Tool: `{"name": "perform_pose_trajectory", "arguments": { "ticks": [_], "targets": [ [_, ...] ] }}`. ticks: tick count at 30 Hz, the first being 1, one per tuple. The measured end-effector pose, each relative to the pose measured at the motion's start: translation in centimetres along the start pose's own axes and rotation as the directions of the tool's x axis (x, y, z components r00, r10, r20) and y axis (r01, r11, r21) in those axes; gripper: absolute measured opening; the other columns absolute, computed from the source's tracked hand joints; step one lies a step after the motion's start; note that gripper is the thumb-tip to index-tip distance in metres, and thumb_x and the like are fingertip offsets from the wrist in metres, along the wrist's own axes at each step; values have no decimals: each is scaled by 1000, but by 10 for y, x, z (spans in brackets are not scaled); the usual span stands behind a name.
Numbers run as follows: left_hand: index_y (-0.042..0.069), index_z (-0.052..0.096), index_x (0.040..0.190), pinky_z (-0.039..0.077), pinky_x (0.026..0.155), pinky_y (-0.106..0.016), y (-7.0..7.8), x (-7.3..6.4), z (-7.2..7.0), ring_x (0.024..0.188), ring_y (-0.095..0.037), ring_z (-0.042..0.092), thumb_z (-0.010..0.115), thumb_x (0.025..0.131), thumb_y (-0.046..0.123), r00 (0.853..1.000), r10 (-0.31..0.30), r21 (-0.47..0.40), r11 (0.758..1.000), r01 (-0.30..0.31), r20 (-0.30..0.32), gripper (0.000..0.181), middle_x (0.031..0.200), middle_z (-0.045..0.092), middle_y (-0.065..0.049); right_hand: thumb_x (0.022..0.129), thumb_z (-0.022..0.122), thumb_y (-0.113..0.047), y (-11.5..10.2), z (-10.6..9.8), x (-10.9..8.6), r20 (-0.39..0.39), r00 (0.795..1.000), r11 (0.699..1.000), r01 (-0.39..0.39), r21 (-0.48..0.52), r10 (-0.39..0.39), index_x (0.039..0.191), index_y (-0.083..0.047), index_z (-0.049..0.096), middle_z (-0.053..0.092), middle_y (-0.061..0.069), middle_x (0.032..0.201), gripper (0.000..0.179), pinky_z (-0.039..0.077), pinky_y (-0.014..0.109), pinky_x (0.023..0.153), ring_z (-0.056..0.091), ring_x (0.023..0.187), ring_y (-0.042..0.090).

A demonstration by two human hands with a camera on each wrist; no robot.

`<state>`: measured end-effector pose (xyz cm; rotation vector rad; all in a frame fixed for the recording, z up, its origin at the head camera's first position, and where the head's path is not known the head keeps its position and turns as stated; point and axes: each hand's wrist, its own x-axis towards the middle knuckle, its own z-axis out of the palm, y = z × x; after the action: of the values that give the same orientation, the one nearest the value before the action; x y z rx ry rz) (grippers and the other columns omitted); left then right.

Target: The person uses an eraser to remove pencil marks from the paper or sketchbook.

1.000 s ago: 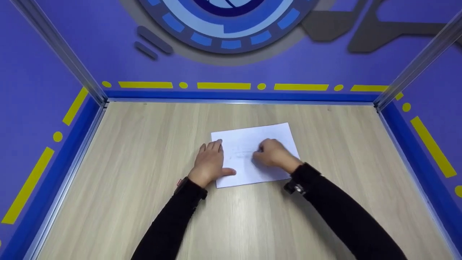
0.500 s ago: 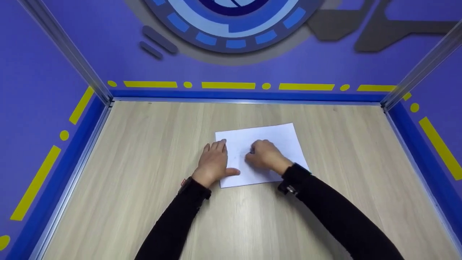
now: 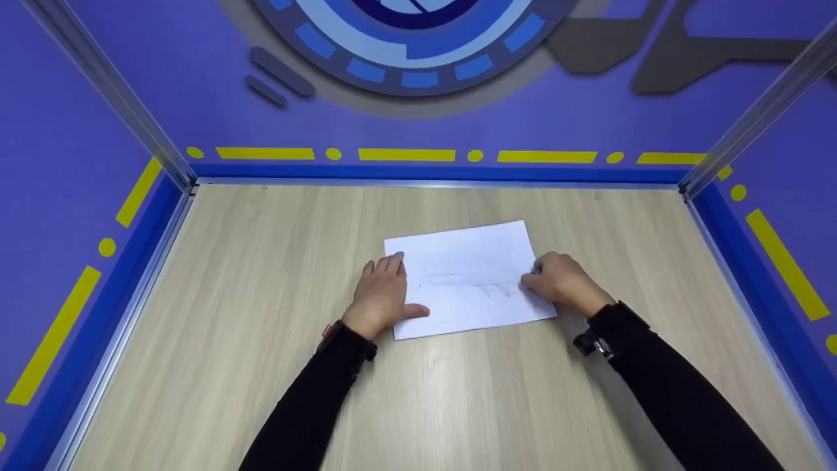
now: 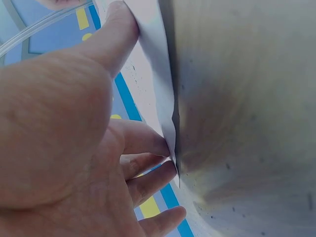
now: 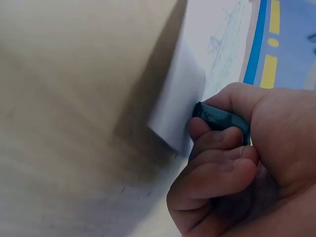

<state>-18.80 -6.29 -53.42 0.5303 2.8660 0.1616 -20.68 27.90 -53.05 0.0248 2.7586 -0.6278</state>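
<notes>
A white sheet of paper [image 3: 464,248] lies slightly turned on the wooden table, with faint grey lines and zigzag marks across its middle. My left hand [image 3: 382,294] rests on its left edge, fingers straight and thumb spread over the paper. In the left wrist view, the fingertips and thumb [image 4: 118,29] lie along the paper's edge. At the sheet's right edge, my right hand [image 3: 563,281] pinches a small dark teal block [image 5: 222,118] that looks like an eraser. Curled fingers cover most of it. Beside it, the paper's near corner [image 5: 165,133] stands a little off the table.
The wooden tabletop [image 3: 274,261] is bounded by blue-purple panels with yellow dashes [image 3: 407,155] at the back and sides. Metal rails [image 3: 431,184] run along the panels' feet. Each wrist wears a black strap [image 3: 618,320].
My right hand has swept from the middle of the paper to its right edge, uncovering the grey marks. My left hand stays in place on the left edge.
</notes>
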Motion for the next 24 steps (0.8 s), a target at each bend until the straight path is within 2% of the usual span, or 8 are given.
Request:
{"name": "perform_pose_trajectory", "arguments": {
  "ticks": [3, 7, 10, 12, 15, 18, 24],
  "targets": [
    [-5, 32, 152, 20, 124, -54, -1, 0, 0, 150, -32, 27, 68, 76, 72, 1000, 4, 0, 1000, -4, 0, 114, 163, 27, -14, 88, 62, -30, -1, -3, -2, 11, 1000, 999, -7, -32, 8, 63, -13, 48, 46, 2, 65, 34, 36, 29, 51, 49, 61, 21],
    [-5, 34, 151, 20, 124, -54, 0, 1, 0, 150, -32, 26, 68, 76, 73, 1000, 7, 4, 1000, -7, 6, 113, 163, 26, -14, 89, 62, -32, -8, -4, -5, -4, 1000, 998, -20, -65, 20, 71, -8, 59, 55, 8, 74, 30, 38, 31, 55, 52, 68, 24],
    [-5, 34, 151, 19, 124, -54, 0, 2, -1, 150, -32, 26, 68, 76, 73, 1000, 0, 15, 1000, 0, 9, 113, 163, 26, -13, 89, 62, -34, -16, -2, -5, -9, 1000, 999, -11, -36, 11, 81, -6, 64, 57, 10, 81, 30, 39, 32, 59, 53, 73, 24],
    [-5, 34, 151, 19, 124, -54, -1, 2, -1, 150, -32, 26, 68, 76, 73, 1000, -2, 17, 1000, 2, 8, 113, 163, 25, -13, 88, 62, -35, -25, 2, -2, -9, 1000, 1000, 13, 0, -13, 81, -7, 64, 57, 9, 80, 29, 40, 31, 59, 53, 72, 23],
    [-5, 33, 151, 20, 124, -53, -3, 2, -2, 150, -32, 27, 69, 76, 72, 1000, 0, 11, 1000, 0, -1, 113, 163, 26, -14, 88, 63, -33, -46, 10, 5, -7, 995, 995, 95, 41, -95, 71, -11, 61, 54, 3, 70, 27, 40, 30, 56, 51, 66, 21],
    [-6, 33, 151, 21, 123, -54, -3, 1, -2, 149, -32, 28, 70, 76, 71, 1000, -1, 6, 1000, 1, -12, 114, 162, 28, -14, 87, 64, -29, -74, 22, 13, -1, 982, 980, 187, 65, -187, 62, -15, 54, 49, -2, 62, 31, 38, 29, 54, 48, 60, 18],
    [-7, 34, 150, 22, 123, -55, -1, 0, 0, 148, -33, 30, 70, 76, 70, 1000, 9, -2, 1000, -9, -27, 112, 161, 30, -16, 87, 66, -29, -129, 47, 29, 48, 963, 964, 264, 29, -265, 64, -13, 55, 48, -4, 60, 30, 39, 29, 53, 48, 58, 16]
  ]
}}
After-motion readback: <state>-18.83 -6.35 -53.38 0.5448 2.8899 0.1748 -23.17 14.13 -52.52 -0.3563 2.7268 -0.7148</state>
